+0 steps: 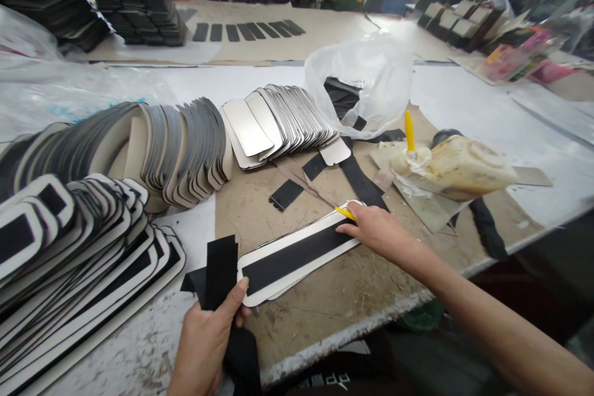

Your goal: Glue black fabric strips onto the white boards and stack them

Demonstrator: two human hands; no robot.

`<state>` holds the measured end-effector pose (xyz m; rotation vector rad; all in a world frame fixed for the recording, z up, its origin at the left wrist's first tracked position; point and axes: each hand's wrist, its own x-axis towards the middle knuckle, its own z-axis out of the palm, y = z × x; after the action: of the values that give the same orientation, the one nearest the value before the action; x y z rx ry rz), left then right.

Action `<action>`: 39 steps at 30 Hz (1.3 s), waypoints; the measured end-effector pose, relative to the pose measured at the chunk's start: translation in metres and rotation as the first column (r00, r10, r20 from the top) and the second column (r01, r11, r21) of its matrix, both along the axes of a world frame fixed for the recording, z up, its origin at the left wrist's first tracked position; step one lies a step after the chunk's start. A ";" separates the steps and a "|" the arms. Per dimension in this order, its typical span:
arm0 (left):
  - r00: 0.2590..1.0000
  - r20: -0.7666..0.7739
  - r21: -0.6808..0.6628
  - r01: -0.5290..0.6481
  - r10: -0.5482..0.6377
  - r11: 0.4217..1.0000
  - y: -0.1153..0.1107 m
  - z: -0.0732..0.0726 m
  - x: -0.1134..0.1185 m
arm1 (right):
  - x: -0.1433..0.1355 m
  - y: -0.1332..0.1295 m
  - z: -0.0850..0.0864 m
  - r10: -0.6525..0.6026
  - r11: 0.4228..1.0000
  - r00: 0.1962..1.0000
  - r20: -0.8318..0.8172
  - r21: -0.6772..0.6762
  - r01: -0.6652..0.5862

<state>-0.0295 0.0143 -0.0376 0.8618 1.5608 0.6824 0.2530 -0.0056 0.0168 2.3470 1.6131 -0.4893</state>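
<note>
My left hand [211,328] grips the near left end of a long white panel with rounded corners, thumb on top and fingers underneath. A black strip [292,250] runs along the panel's middle. At the panel's far right end is my right hand [371,226], closed on a slim yellow tool [345,213]; most of the tool is hidden by the fingers. More white panel edges show beneath the top one. A piece of black strip material [221,269] stands beside my left hand. Two short black pieces [286,195] lie beyond the panel on the brown board [325,297].
White panels with black centres [93,260] are piled at left, behind them curved grey pieces [180,142] and pale panels [297,117]. A plastic bag [385,86] holds black pieces. A stained bottle [473,164] lies right, near an upright yellow stick [409,130]. Two people stand across the table.
</note>
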 end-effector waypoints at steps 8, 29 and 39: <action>1.000 0.026 0.040 -0.001 0.000 0.999 0.000 0.000 0.000 | 0.005 -0.008 0.004 -0.009 0.988 0.999 -0.038 0.153 0.015; 0.998 0.064 0.068 0.009 -0.013 0.998 -0.006 0.007 -0.019 | 0.013 -0.033 0.025 -0.042 0.846 0.801 -0.598 0.405 0.346; 0.999 0.022 0.091 0.040 -0.043 0.995 -0.011 0.013 -0.020 | 0.006 -0.045 0.021 0.045 0.806 0.947 -0.319 0.572 0.154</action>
<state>-0.0490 0.0029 -0.0244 0.9474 1.4956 0.7356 0.2587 -0.0505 0.0380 2.8904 2.0964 -0.4384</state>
